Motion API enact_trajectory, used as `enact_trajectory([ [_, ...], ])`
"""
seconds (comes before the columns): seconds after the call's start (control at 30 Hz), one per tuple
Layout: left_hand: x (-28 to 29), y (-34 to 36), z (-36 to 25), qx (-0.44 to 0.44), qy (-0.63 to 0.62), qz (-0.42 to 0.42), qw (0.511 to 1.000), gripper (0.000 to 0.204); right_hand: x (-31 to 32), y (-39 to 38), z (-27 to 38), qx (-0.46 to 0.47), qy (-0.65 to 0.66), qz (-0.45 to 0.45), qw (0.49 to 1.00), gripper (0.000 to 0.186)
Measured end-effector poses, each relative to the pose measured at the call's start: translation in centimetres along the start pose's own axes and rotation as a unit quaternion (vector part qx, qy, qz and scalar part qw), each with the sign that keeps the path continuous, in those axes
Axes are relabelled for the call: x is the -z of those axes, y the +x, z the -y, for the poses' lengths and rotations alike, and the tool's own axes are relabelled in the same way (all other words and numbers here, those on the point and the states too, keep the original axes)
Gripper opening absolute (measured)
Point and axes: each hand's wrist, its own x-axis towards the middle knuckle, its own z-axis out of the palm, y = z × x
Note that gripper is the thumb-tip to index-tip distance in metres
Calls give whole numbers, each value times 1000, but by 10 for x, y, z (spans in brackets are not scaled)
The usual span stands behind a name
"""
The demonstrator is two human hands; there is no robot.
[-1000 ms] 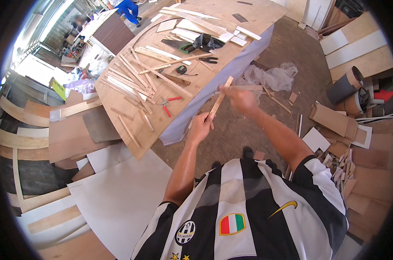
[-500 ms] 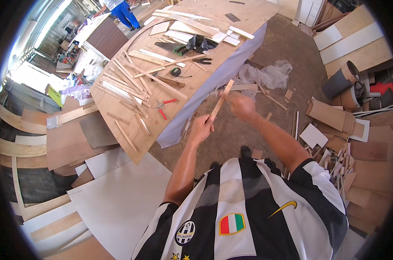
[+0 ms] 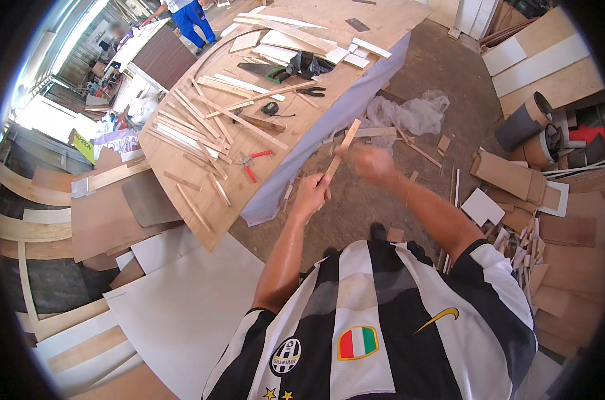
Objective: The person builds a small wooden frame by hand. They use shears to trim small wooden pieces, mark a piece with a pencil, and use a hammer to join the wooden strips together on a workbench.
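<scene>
My left hand (image 3: 311, 194) is closed around the lower end of a short, narrow wooden strip (image 3: 348, 139), which slants up to the right in front of me. Beside the strip, my right hand (image 3: 372, 165) is closed like a fist and blurred by motion. Its fingertips are at the strip's middle; whatever they may hold is hidden. The strip is over the floor, just off the near edge of a plywood-topped table (image 3: 336, 80). On that table lie red-handled pliers (image 3: 252, 163), a tape measure (image 3: 270, 109), black-handled pliers (image 3: 311, 91) and several wooden strips (image 3: 202, 123).
A handsaw (image 3: 269, 72) and black plastic (image 3: 309, 65) lie farther back on the table. Crumpled clear plastic (image 3: 412, 113) and offcuts are on the floor. Dark buckets (image 3: 524, 123) and stacked board pieces (image 3: 516, 177) stand right. A large white sheet (image 3: 182, 313) lies left. A person in blue trousers (image 3: 194, 27) stands behind.
My right hand has shifted slightly down along the strip, toward my left hand. My left hand keeps its hold. The person at the back has moved a little.
</scene>
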Motion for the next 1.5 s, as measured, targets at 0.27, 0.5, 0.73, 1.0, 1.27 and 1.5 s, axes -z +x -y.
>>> enact_trajectory([
  [0.27, 3, 6, 4, -25, 54, -10, 998, 33, 0, 4, 13, -81, -87, 73, 990, 50],
  [0.5, 0, 14, 1, -44, 91, -26, 995, 36, -6, 7, 4, -60, 8, 8, 998, 51],
  [0.73, 3, 7, 8, -50, 80, -14, 995, 34, 17, 26, -18, -288, -53, 17, 956, 46],
  [1.0, 3, 11, 17, -88, 114, -30, 989, 33, 22, 34, -41, -369, 15, -22, 929, 37],
  [1.27, 8, 17, 32, -63, 143, -71, 985, 54, 5, 20, -37, -352, 209, -136, 902, 41],
  [1.5, 1, 16, 24, -81, 161, -95, 979, 56, 5, 1, -2, -234, -37, 34, 971, 43],
])
